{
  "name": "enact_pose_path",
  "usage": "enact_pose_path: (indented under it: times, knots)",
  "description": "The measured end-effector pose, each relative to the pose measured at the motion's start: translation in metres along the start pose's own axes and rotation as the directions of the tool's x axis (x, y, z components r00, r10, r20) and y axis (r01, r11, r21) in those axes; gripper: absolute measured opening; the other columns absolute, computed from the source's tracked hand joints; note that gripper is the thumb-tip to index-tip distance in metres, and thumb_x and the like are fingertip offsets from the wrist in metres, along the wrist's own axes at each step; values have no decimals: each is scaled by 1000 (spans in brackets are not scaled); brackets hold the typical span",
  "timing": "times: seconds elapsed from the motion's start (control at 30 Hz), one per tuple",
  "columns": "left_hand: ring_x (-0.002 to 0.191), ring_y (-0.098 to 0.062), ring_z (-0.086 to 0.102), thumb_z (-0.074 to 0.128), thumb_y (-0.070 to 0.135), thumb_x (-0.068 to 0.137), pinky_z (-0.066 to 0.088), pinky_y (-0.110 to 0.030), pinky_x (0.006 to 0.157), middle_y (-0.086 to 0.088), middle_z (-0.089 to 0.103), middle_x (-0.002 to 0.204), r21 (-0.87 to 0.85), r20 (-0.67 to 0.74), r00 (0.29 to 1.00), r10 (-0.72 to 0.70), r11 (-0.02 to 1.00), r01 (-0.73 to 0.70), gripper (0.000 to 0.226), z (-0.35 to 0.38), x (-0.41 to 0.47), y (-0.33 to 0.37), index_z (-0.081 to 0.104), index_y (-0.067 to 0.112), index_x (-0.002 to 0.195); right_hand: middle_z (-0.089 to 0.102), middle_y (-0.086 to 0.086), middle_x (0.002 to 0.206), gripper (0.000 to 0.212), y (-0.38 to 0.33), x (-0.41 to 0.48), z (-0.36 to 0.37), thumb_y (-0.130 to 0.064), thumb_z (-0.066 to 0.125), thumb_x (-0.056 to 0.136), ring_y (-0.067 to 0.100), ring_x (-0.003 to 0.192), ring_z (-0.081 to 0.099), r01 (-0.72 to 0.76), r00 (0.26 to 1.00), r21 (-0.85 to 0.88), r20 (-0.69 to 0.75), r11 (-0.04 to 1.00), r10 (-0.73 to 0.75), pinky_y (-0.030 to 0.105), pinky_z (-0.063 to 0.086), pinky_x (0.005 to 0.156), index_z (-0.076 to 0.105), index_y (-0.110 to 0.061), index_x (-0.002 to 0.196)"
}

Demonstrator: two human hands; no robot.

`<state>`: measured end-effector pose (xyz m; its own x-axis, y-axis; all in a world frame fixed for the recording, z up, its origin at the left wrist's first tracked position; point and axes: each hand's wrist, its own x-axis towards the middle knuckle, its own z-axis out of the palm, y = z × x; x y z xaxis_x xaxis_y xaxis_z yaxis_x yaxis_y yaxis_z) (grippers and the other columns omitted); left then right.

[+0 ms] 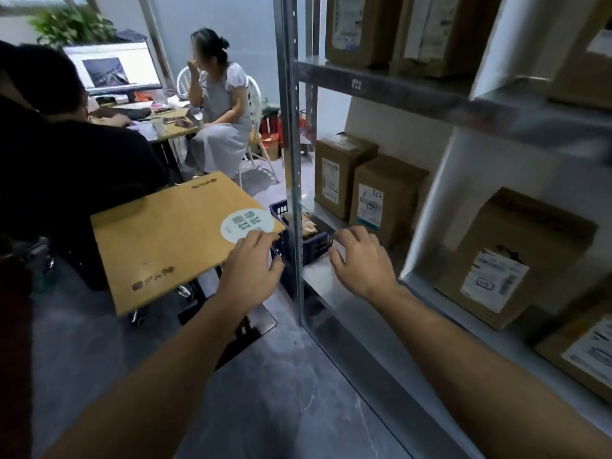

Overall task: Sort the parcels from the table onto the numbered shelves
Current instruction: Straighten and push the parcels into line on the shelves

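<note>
A dark blue plastic basket stands between the small wooden table and the metal shelf unit, partly hidden by the shelf's upright post. Brown parcels show inside it. My left hand hovers at the table's corner by the basket's left rim, fingers loosely bent and holding nothing. On the basket's right side, my right hand is above the shelf board, fingers spread and empty. Labelled cardboard parcels stand on the shelves, and a small number tag marks the upper shelf's edge.
More boxes fill the upper shelf and the lower right. One person in black sits close on the left, and another person sits at a desk with a monitor. Grey floor lies below my arms.
</note>
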<state>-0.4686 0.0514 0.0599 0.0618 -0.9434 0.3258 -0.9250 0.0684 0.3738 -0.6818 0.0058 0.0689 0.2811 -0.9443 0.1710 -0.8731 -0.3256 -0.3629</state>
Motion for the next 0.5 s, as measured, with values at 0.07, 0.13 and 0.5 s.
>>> enact_pose_path:
  times: [0.07,0.13,0.5]
  knots:
    - [114,-31,49,58,19,90,43,-43,96,-8,54,124,-14,12,998,54,998,-54,39,-2,33,-15,56,14,129,48,6,139,40,-8,25,4,-41,47,101,28,125,46,-44,998,15,-35,999,45,47,44,102,51,-22,136]
    - [115,-30,49,58,20,91,42,-44,98,-7,54,124,-32,31,994,109,994,-108,38,0,66,-26,56,15,128,49,5,138,40,-12,46,6,-40,47,102,27,125,47,-82,993,20,-80,996,84,46,43,103,51,-22,137]
    - [117,-29,47,56,21,91,42,-45,98,-6,51,126,-102,56,971,231,969,-225,39,42,228,-30,54,15,129,52,7,132,37,11,158,-3,-40,50,101,30,118,50,-173,973,-62,-167,983,161,47,46,96,55,-19,131]
